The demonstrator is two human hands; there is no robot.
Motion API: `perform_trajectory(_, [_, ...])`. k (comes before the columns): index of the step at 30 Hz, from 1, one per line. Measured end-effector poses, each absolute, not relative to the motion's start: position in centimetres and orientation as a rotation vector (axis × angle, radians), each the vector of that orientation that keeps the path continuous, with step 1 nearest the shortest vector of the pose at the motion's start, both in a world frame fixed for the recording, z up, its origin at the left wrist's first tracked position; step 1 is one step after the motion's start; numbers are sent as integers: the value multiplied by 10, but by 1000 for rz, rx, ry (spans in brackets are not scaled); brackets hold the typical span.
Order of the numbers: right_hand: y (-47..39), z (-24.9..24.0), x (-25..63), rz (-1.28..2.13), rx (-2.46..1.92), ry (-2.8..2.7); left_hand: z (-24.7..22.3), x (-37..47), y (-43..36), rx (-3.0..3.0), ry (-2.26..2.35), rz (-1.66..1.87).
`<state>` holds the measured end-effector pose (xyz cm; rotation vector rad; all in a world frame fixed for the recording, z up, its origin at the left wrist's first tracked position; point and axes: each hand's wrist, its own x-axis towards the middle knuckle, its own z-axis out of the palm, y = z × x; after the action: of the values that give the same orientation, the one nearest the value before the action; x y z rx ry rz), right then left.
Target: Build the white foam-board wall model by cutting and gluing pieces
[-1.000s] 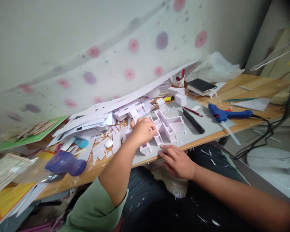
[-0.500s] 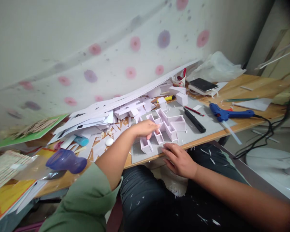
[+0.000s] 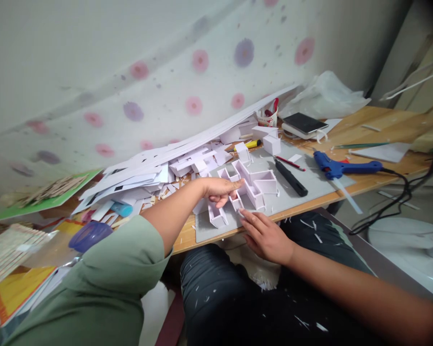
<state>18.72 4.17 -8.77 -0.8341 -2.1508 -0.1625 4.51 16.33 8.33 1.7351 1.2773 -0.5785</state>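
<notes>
A white foam-board model made of several open box-like compartments stands on a grey cutting mat. From the left, my left hand reaches over it, thumb and fingers closed on one of its thin walls. The fingertips are partly hidden inside a compartment. My right hand rests at the table's front edge, fingers stretched out and fingertips touching the model's near side. To the model's right lie a black utility knife and a red pencil.
A blue hot glue gun with a trailing cord lies on the right. White board offcuts pile along the wall. A yellow cutter, a cup of tools and a black phone-like slab sit at the back. A purple container stands left.
My left forearm has swung lower and further over the purple container, and the left thumb now stretches further right. My right fingertips have moved up slightly against the model.
</notes>
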Motion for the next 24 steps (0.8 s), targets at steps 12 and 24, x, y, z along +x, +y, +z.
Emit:
perform_trajectory(12, [40, -84, 187, -147, -860, -2168, 83, 42, 162, 1790, 1265, -511])
perform_trajectory(24, [41, -87, 188, -228, -837, -2188, 83, 37, 157, 1906, 1281, -216])
